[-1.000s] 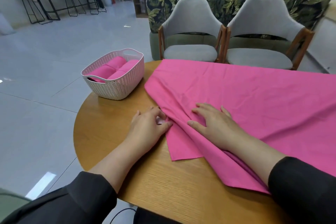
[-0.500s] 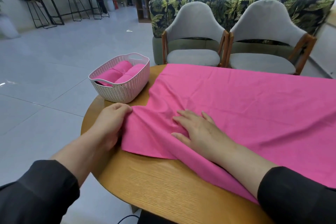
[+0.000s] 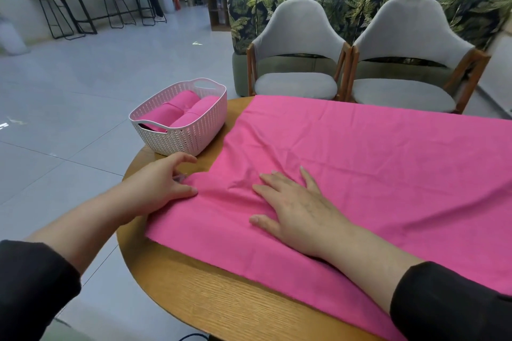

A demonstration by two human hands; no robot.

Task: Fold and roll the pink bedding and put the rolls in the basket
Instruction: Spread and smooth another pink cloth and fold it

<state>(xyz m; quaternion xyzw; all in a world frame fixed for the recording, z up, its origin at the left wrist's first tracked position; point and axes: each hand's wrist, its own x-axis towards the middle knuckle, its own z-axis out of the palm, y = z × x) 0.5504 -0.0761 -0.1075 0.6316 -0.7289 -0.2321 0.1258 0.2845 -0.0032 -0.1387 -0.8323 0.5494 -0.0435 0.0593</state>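
Note:
The pink bedding (image 3: 360,174) lies spread over the round wooden table (image 3: 221,299), with creases near its left edge. My left hand (image 3: 160,185) is at the cloth's left corner: the thumb lies on the edge and the fingers are loosely curled and spread beside it, the index finger raised. My right hand (image 3: 296,207) rests flat on the cloth with its fingers straight. A white woven basket (image 3: 182,138) stands on the table's far left, just beyond my left hand. It holds pink rolls (image 3: 191,108) lying side by side.
Two grey chairs (image 3: 299,63) stand against the table's far side, with a leaf-patterned sofa behind them. Grey tiled floor opens to the left. A high table with bar stools (image 3: 110,8) and people are far off at the back.
My left hand pulled the cloth's folded-in left corner outward toward the basket, and its fist has loosened. The cloth now lies flatter. My right hand stayed pressed on the cloth.

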